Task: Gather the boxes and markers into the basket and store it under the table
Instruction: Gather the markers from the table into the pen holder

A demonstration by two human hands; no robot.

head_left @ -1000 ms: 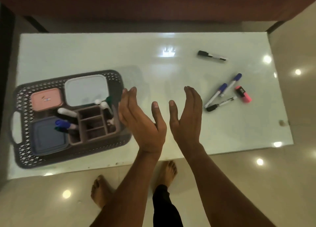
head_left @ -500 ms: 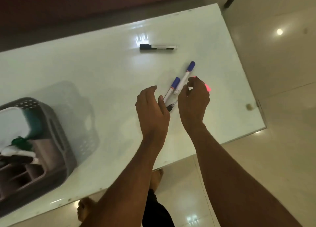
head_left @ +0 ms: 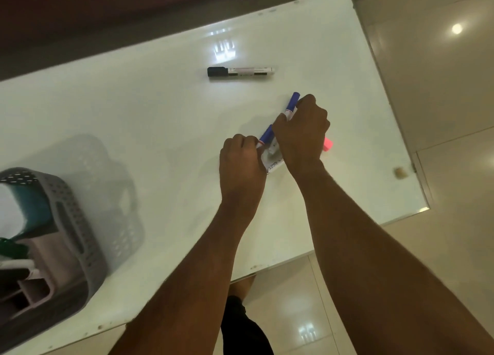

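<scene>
Both your hands were down on the white table [head_left: 160,119], at the marker cluster well right of the basket [head_left: 80,237]. Your right hand [head_left: 300,133] had its fingers curled round the far blue marker [head_left: 292,104]; its blue cap stuck out past your fingertips. Your left hand [head_left: 242,165] was curled too, fingers closing on the near blue marker [head_left: 266,135], whose cap showed between your two hands. A third marker [head_left: 275,165], white-bodied with print, lay just under both hands; which hand touched it could not be told. The pink highlighter [head_left: 327,144] lay on the table, peeking out from behind your right hand, further still from the basket. The black marker [head_left: 240,71] lay alone, flat, beyond your hands and well apart from them, also right of the basket.

The basket sat on the table, cut off by the frame's left side. Inside it: a brown organizer [head_left: 34,288], a teal box [head_left: 37,207], a green-capped marker [head_left: 10,250].
</scene>
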